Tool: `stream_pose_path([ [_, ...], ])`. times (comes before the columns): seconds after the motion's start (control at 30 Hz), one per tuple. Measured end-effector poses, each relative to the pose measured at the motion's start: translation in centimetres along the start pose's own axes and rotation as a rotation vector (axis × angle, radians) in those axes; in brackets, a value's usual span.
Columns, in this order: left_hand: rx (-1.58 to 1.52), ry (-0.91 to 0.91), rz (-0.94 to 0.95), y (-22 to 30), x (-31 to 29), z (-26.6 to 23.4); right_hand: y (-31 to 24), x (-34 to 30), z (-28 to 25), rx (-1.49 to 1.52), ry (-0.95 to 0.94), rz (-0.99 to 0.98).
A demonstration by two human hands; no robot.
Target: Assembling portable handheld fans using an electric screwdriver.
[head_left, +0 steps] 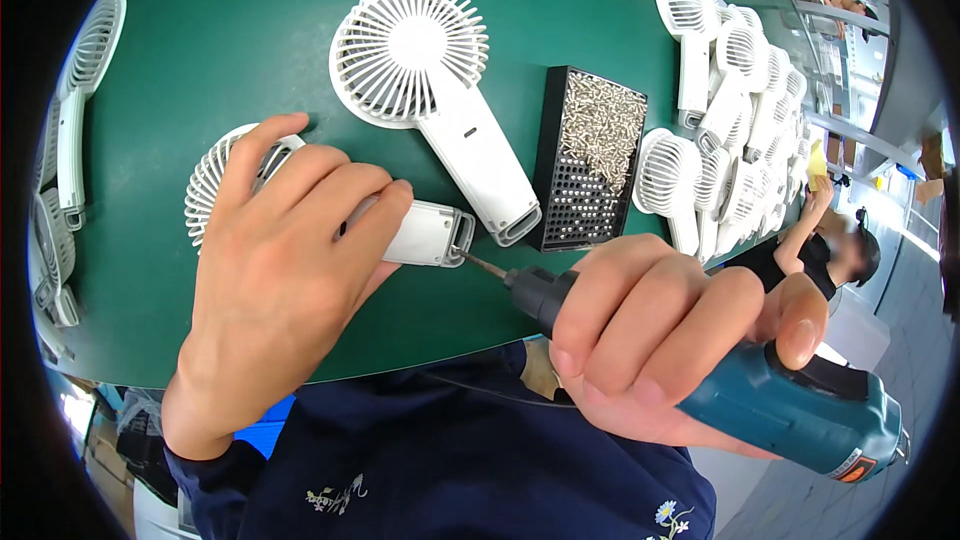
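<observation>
My left hand point(285, 240) is closed round a white handheld fan point(425, 234) lying on the green table, its grille partly covered by my fingers. In my right hand point(660, 330) is a teal electric screwdriver point(780, 410) with a black nose. Its thin bit points left and meets the bottom end of the fan's handle, near the loop. Whether a screw sits at the tip is too small to tell. Just beyond, a second white handheld fan point(478, 155) lies with its grille away from me. A black screw tray point(590, 202) full of small silvery screws stands to its right.
Many white fans point(745, 90) are piled along the table's right side. Several more fans point(72, 140) line the left edge of the green table point(240, 30). At the far right, another person point(825, 250) holds something yellow.
</observation>
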State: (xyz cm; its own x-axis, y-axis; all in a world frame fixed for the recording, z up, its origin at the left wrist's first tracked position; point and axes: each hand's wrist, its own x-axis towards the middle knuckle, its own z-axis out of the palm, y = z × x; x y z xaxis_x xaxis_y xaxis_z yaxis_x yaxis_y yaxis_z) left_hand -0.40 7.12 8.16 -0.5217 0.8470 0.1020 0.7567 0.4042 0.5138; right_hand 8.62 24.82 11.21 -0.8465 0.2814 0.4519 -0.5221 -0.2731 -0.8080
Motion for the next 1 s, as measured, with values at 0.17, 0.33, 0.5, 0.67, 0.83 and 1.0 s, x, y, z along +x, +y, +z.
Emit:
stream_pose_path([
  [0.17, -0.025, 0.019, -0.02, 0.1, 0.0, 0.2, 0.5, 0.6, 0.5, -0.059, -0.038, -0.003],
  [0.33, -0.044, 0.023, -0.02, -0.2, -0.3, 0.2, 1.2, 0.1, 0.3, -0.08, -0.071, -0.007],
  [0.5, -0.049, 0.042, -0.018, -0.4, -0.5, 0.3, 1.0, 0.2, -0.1, -0.081, -0.126, 0.02],
  [0.67, -0.04, 0.046, -0.019, -0.3, -0.5, 0.3, 1.0, 0.4, 0.0, -0.062, -0.127, 0.037],
  [0.83, -0.045, 0.038, -0.02, -0.4, -0.5, 0.3, 1.2, 0.5, -0.8, -0.021, -0.166, 0.048],
  [1.0, -0.056, 0.044, -0.016, -0.4, -0.3, 0.4, 1.3, 0.7, -0.8, -0.011, -0.162, 0.03],
])
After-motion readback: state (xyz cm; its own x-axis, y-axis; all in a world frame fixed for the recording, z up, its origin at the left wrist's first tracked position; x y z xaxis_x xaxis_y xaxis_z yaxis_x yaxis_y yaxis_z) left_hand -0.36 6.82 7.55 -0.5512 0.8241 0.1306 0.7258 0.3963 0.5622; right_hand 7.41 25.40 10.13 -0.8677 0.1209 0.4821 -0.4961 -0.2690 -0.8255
